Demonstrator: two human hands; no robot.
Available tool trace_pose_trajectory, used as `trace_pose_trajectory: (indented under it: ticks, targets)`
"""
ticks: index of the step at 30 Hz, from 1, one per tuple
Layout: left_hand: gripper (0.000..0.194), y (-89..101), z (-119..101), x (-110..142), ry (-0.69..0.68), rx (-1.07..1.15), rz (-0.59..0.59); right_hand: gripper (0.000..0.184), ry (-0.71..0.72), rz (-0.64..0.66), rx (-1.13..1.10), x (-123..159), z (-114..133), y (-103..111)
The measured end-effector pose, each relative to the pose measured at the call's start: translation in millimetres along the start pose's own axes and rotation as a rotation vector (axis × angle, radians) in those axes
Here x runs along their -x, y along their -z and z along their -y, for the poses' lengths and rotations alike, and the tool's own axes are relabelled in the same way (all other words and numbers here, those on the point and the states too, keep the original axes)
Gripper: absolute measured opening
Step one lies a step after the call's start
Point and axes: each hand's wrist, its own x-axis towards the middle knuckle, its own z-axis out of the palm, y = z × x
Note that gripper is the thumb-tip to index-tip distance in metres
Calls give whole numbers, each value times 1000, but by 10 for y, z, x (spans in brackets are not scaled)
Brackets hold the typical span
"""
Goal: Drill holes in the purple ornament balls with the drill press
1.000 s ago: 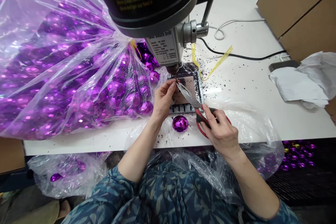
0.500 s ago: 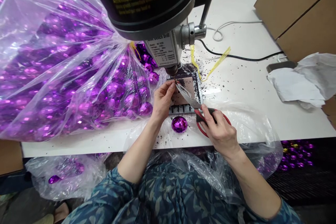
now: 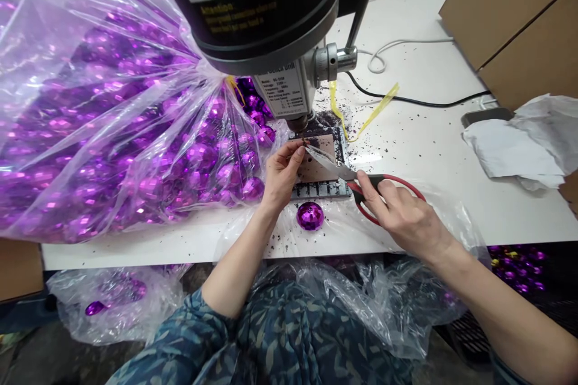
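Note:
In my right hand [image 3: 406, 213] is a pair of scissors [image 3: 336, 169] with red and black handles. Their blades point up and left, and the tips are right at the thin drill bit [image 3: 304, 138] under the bench drill [image 3: 280, 87]. My left hand [image 3: 282, 173] is beside the bit, thumb and forefinger pinched together near the scissor tips; whatever is between them is too small to make out. Below the drill's base plate [image 3: 321, 190] lies one purple faceted bauble [image 3: 310, 216]. A wooden board [image 3: 316, 169] rests on that plate.
A large clear bag of purple baubles [image 3: 135, 144] fills the left of the white table [image 3: 428, 144]. Dark shavings, a yellow ribbon [image 3: 377, 109] and a black cable [image 3: 419, 101] lie behind. Crumpled white paper [image 3: 501, 150] and a cardboard box [image 3: 519, 24] are at right.
My right hand has moved right, and the scissor handles have swung right with it. The tips stay by the bit. My left hand keeps its pinch there.

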Motion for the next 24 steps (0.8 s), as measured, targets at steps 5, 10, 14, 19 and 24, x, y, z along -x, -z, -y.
trace_pose_trajectory:
  ticks: [5,10,14,19,24]
  targets:
    - [26,3,29,-6,24,11,-22,56,-20,11,-11,33,-38,-33]
    - [30,1,39,-13,10,8,-14,61,-77,2,-30,58,36,-55]
    - [33,18,52,-20,-9,-1,-3,56,-116,-1,-74,42,70,-52]
    - [36,31,67,-30,-10,-25,20,40,-221,48,-281,25,90,-3]
    - [39,8,39,-25,3,6,33,42,-231,57,-289,35,121,7]
